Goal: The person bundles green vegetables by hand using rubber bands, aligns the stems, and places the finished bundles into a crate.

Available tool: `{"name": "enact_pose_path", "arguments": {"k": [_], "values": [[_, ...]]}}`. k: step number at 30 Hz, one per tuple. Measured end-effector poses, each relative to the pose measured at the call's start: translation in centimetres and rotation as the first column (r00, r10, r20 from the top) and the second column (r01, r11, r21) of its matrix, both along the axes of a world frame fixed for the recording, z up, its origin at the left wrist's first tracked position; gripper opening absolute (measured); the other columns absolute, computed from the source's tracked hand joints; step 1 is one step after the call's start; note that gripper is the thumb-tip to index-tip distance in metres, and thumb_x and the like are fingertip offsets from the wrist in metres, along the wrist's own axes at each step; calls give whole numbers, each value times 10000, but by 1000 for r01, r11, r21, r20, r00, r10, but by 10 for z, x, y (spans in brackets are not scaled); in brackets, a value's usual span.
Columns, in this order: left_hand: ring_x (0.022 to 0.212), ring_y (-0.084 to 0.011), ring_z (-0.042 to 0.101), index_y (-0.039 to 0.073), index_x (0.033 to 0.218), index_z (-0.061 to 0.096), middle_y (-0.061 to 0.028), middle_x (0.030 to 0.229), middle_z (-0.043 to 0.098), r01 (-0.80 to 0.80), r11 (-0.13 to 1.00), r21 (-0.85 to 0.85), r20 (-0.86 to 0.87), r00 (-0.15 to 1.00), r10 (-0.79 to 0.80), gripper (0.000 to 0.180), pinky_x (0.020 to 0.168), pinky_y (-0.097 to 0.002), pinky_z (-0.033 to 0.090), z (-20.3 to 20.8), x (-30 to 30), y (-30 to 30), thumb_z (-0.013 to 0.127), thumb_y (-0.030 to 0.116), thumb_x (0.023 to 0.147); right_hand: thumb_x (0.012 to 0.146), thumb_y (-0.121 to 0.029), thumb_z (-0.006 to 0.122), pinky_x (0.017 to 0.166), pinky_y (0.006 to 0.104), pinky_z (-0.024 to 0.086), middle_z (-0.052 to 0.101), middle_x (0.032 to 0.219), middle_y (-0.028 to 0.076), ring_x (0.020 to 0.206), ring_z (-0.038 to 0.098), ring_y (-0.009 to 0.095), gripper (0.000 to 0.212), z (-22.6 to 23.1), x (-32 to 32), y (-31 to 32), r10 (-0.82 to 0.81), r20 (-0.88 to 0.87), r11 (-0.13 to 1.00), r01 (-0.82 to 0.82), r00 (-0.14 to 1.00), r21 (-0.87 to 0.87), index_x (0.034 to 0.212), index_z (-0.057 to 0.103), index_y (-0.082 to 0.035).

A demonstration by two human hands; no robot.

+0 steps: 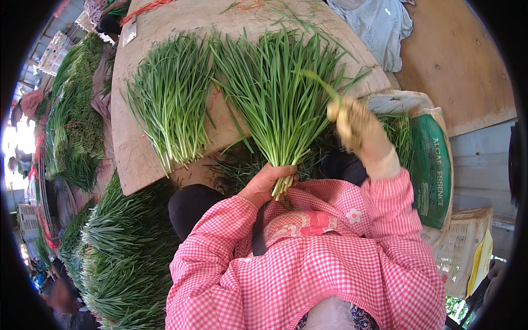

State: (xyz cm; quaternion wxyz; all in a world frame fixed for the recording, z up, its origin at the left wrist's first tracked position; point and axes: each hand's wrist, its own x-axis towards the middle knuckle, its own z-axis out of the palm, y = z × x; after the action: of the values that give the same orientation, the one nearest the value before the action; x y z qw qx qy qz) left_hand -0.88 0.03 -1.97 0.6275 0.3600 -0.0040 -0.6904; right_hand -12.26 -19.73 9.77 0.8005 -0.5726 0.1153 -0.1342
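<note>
"One bunch (283, 102) under note: where does it lie?"

"Straight ahead of the left hand (269, 180), leaves fanned over the worktop (132, 165). Long axis runs near to far: stems near, leaf tips far."

"Left hand's state?"

"Curled closed round the lower stems; cut ends poke out below the fingers."

"And the right hand (355, 121)?"

"Raised beside the leaves, on their right. Blurred; fingers look bent onto a pale strand (319, 81) that points up and left. Exact finger gap: cannot tell."

"Nearer of the two?"

"Left, in contact. Right appears apart from the stems."

"Alongside?"

"Second bunch (176, 99), left of the first, stems also near."
</note>
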Motion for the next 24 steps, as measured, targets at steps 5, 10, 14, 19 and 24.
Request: {"name": "enact_pose_path", "arguments": {"k": [5,10,14,19,24], "values": [[694,-184,580,17,1082,499,-106,911,597,0,998,-66,-71,997,-5,351,619,-306,511,-1,4,0,624,57,756,794,-300,602,729,386,454,596,815,151,812,567,299,300,-35,-54,45,187,-626,324,-649,757,-688,855,607,-7],[734,-179,561,-1,1118,475,-124,946,593,-96,989,-109,-154,985,78,377,667,-321,494,3,3,0,613,67,774,763,-180,643,642,364,453,526,833,124,685,547,291,243,-35,-39,45,-295,-384,356,-272,875,-894,918,519,-39],[741,-177,565,-9,1119,480,-125,945,595,-78,990,-115,-143,988,61,374,672,-321,499,5,2,-1,612,78,780,827,-330,616,688,339,459,522,821,88,742,544,221,350,-59,-23,47,-202,-237,746,-8,950,-666,951,459,-42],[736,-188,594,-11,1077,518,-120,902,607,-69,993,-95,-81,995,61,328,665,-329,519,3,2,1,617,99,784,868,-405,551,563,268,448,507,750,40,620,499,124,381,-81,-7,57,-198,-177,785,48,964,-618,951,444,-49],[695,-195,616,-4,1034,542,-98,835,618,-48,997,-56,-40,998,46,279,633,-323,532,1,2,2,620,106,789,875,-374,506,565,401,463,578,674,132,644,578,344,286,-74,-4,63,-267,-237,501,-76,934,-862,861,504,-89]]}}
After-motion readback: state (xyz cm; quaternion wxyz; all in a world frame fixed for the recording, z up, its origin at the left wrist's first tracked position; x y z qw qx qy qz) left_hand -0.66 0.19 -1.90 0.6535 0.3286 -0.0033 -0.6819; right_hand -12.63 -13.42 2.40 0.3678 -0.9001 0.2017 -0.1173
